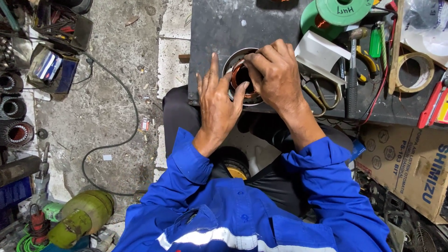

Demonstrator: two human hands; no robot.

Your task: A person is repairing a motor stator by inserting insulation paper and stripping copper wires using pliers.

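The person in the blue work jacket sits at a dark bench (219, 28) with a round motor stator (237, 74), a metal ring with copper windings inside, resting at the near edge of it, right in front of them. The left hand (218, 105) lies against the near-left side of the ring, fingers spread and pointing up, thumb hooked on the rim, steadying it rather than clasping it. The right hand (275, 74) comes over the top from the right with fingers curled down into the bore, pressing or pinching at the copper coil; from here I can't tell whether it actually grips a strand or only pushes on it, since the knuckles hide the fingertips.

Copper already sits in the ring on the near side, so a good part of the winding looks to be in place, though the far half is covered by the hand. I'd judge the coil work is well under way but not finished: nothing is tied off or closed up that I can see.

Just right of the hands lie scissors (322, 93), a hammer (353, 70), folded white paper (322, 49), a green wire spool (343, 10) and a roll of tape (413, 72). More wound stators (16, 133) sit on the concrete floor (112, 93) at the left.
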